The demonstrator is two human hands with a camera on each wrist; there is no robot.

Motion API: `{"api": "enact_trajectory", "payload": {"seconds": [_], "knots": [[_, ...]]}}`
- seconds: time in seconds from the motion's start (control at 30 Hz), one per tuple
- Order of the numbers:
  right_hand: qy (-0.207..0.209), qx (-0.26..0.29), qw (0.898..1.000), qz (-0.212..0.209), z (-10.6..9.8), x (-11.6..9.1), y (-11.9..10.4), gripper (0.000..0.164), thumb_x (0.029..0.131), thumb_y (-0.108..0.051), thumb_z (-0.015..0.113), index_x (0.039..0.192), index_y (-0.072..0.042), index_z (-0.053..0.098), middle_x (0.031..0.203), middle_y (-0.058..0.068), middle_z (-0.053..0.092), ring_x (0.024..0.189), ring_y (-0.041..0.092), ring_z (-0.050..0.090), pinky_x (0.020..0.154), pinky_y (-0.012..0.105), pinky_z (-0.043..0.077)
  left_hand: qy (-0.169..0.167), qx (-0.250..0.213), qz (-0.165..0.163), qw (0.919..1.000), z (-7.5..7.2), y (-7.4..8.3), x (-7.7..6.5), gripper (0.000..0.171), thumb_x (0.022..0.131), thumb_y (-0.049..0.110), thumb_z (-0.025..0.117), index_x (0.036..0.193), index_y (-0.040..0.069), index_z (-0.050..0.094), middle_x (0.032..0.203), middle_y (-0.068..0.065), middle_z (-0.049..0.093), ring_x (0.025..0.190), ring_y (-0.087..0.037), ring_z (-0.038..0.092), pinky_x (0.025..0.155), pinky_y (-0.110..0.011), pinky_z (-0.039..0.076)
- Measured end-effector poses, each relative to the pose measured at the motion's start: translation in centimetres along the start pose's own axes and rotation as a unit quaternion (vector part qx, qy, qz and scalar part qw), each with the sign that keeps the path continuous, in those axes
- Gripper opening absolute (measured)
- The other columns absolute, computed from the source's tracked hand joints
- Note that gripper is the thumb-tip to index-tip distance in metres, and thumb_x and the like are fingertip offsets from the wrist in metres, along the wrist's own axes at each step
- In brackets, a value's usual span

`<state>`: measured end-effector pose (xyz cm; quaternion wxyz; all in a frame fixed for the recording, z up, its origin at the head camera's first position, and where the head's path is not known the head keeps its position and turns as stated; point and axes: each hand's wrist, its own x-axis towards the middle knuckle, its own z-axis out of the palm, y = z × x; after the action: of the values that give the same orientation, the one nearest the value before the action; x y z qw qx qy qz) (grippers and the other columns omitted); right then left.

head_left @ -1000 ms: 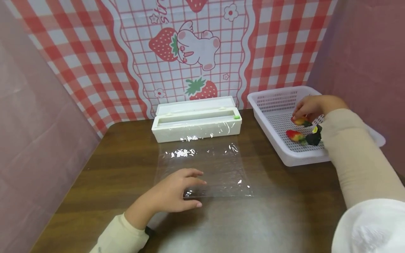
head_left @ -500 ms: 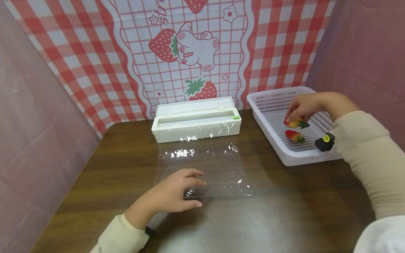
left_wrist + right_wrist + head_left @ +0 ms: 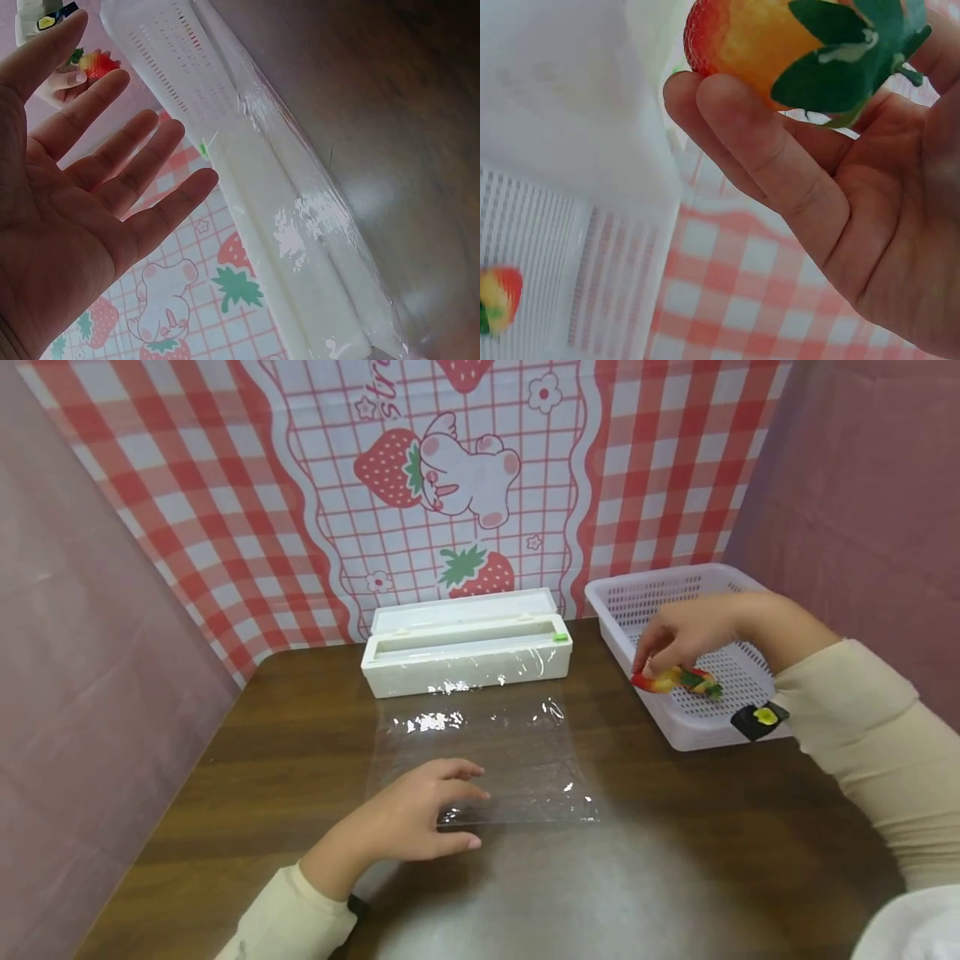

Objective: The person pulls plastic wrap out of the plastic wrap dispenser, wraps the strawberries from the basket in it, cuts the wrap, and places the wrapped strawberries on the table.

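My right hand (image 3: 693, 631) pinches a red and yellow strawberry with green leaves (image 3: 761, 45) above the left side of the white basket (image 3: 660, 727). Another strawberry (image 3: 501, 296) lies on the basket's floor, partly behind the held one in the head view. Loosely spread, my left hand (image 3: 412, 814) is over the near left part of a sheet of clear plastic wrap (image 3: 517, 760); its fingers hold nothing. The wrap runs toward me from a white wrap dispenser box (image 3: 465, 672), whose lid (image 3: 465, 612) stands raised at the back.
A brown wooden table (image 3: 247, 793) lies under everything. Behind it hangs a red-checked cloth with strawberry prints (image 3: 660, 468). Pink cloth walls (image 3: 862, 485) close off both sides. A green tab (image 3: 560, 637) sits at the dispenser's right end.
My right hand has lifted the strawberry off the basket's floor and carried it left and toward me, to the basket's left rim. The left hand stays where it was.
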<state>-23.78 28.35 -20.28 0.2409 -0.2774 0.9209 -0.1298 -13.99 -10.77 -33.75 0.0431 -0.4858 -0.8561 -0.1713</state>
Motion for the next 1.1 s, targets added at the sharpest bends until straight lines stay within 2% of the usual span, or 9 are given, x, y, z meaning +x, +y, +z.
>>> {"api": "enact_trajectory", "payload": {"seconds": [0.27, 0.47, 0.6, 0.73, 0.87, 0.97, 1.1], "knots": [[-0.034, -0.005, 0.997, -0.069, 2.8, 2.6, -3.9, 0.025, 0.087, -0.020, 0.072, 0.110, -0.013, 0.070, 0.096, -0.002, 0.068, 0.083, 0.016, 0.061, 0.074, 0.030, 0.056, 0.008, 0.003, 0.005, 1.0000, -0.1, -0.1, -0.2, 0.042, 0.081, 0.034, 0.078, 0.113, 0.008, 0.070, 0.130, -0.013, 0.058, 0.120, -0.026, 0.054, 0.102, -0.041, 0.043], [-0.036, -0.014, 0.988, -0.149, 5.0, 5.2, -5.8, 0.022, 0.085, -0.012, 0.070, 0.107, -0.014, 0.073, 0.095, -0.004, 0.068, 0.082, 0.015, 0.061, 0.074, 0.029, 0.056, 0.017, -0.002, 0.002, 0.9998, -0.2, -0.4, -0.1, 0.041, 0.080, 0.033, 0.079, 0.112, 0.009, 0.070, 0.130, -0.013, 0.058, 0.121, -0.025, 0.053, 0.102, -0.041, 0.043], [-0.028, -0.026, 0.980, -0.195, 6.7, 7.3, -7.1, 0.024, 0.084, -0.011, 0.071, 0.108, -0.013, 0.073, 0.095, -0.005, 0.068, 0.082, 0.013, 0.061, 0.073, 0.028, 0.055, 0.018, -0.005, 0.002, 0.9998, -0.4, -0.6, -0.2, 0.041, 0.081, 0.032, 0.079, 0.112, 0.008, 0.071, 0.130, -0.012, 0.058, 0.121, -0.026, 0.053, 0.101, -0.041, 0.044], [-0.015, -0.040, 0.975, -0.216, 8.4, 9.4, -8.5, 0.028, 0.081, -0.009, 0.071, 0.108, -0.010, 0.071, 0.092, -0.006, 0.067, 0.081, 0.010, 0.061, 0.072, 0.027, 0.054, 0.026, -0.006, 0.007, 0.9996, -0.5, -0.7, -0.2, 0.039, 0.080, 0.030, 0.079, 0.111, 0.007, 0.071, 0.128, -0.011, 0.059, 0.119, -0.025, 0.054, 0.101, -0.040, 0.044], [0.009, -0.062, 0.969, -0.237, 9.7, 11.3, -9.6, 0.030, 0.077, -0.007, 0.073, 0.107, -0.007, 0.072, 0.090, -0.005, 0.067, 0.080, 0.009, 0.061, 0.070, 0.024, 0.053, 0.038, -0.007, 0.014, 0.9991, -0.6, -0.8, -0.2, 0.040, 0.079, 0.029, 0.081, 0.110, 0.006, 0.071, 0.128, -0.011, 0.059, 0.118, -0.025, 0.055, 0.100, -0.040, 0.045], [0.035, -0.083, 0.961, -0.261, 10.6, 12.5, -10.2, 0.031, 0.075, -0.006, 0.073, 0.106, -0.007, 0.073, 0.091, -0.003, 0.065, 0.081, 0.010, 0.059, 0.069, 0.022, 0.051, 0.042, -0.008, 0.016, 0.9989, -0.7, -0.9, -0.2, 0.040, 0.079, 0.029, 0.081, 0.110, 0.006, 0.071, 0.127, -0.012, 0.059, 0.118, -0.025, 0.055, 0.100, -0.040, 0.045], [0.064, -0.091, 0.953, -0.283, 11.4, 13.7, -11.0, 0.025, 0.075, -0.006, 0.074, 0.101, -0.009, 0.073, 0.087, -0.004, 0.061, 0.081, 0.010, 0.054, 0.068, 0.020, 0.049, 0.045, -0.007, 0.014, 0.9989, -0.8, -1.1, -0.3, 0.040, 0.078, 0.028, 0.082, 0.110, 0.006, 0.071, 0.126, -0.013, 0.059, 0.118, -0.025, 0.055, 0.102, -0.040, 0.044]]}}
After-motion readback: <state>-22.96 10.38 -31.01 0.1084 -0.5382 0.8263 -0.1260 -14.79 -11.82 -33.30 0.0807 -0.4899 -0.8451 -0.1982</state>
